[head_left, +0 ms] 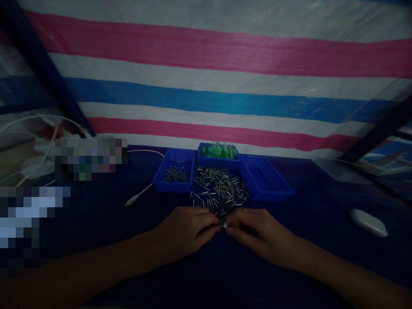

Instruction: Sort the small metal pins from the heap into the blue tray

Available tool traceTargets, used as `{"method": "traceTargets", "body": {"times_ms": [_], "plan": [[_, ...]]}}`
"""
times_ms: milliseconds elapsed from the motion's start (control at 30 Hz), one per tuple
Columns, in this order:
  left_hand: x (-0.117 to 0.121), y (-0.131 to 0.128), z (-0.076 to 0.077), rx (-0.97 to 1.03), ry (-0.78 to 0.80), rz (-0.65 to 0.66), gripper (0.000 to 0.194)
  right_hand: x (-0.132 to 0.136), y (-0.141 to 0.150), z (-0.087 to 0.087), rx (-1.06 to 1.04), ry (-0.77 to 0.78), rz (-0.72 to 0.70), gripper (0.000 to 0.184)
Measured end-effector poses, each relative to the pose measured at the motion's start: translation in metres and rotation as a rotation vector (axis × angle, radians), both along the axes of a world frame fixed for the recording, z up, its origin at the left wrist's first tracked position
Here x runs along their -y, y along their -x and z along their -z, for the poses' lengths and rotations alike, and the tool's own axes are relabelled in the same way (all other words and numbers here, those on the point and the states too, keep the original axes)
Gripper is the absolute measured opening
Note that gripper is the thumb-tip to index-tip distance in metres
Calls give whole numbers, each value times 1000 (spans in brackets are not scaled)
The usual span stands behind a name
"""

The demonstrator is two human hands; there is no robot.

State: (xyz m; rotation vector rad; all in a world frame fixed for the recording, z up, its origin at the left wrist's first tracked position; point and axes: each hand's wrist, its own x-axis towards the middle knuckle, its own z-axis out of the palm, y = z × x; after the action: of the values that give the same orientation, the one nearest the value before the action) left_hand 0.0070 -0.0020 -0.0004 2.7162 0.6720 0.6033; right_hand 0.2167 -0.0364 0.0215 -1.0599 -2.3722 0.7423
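My left hand (200,227) is closed in a pinch at the front of a loose pile of thin metal pins (222,186), which look like blind rivets. Opposite it, my right hand (254,229) is also pinched, its fingertips almost meeting those of the left. Between them shows the pale round end of a small metal pin (225,225); the fingers hide most of it. More such pins lie in the left blue bin (172,187), behind my left hand.
Behind the pile stands a blue bin (219,162) of green plastic pieces. Another blue bin (267,180) sits at the right. A white cable (138,195) lies at the left, and a white rounded case (368,223) at the far right. Striped sheeting (219,101) closes the back.
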Motion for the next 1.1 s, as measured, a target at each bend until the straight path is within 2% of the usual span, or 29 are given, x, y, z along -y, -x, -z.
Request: {"method": "traceTargets", "body": {"times_ms": [100, 333, 900, 1000, 1100], "plan": [[1, 0, 0, 5, 68, 33, 15, 2, 1, 1, -27, 10, -23, 12], [1, 0, -4, 12, 104, 41, 14, 2, 1, -1, -11, 49, -41, 11], [-2, 0, -3, 15, 117, 21, 12, 1, 1, -1, -18, 27, -53, 13], [-2, 0, -2, 1, 82, 17, 13, 1, 0, -1, -22, 15, -35, 13], [-2, 1, -1, -63, -18, 22, 15, 1, 0, 1, -2, -4, -38, 15]]}}
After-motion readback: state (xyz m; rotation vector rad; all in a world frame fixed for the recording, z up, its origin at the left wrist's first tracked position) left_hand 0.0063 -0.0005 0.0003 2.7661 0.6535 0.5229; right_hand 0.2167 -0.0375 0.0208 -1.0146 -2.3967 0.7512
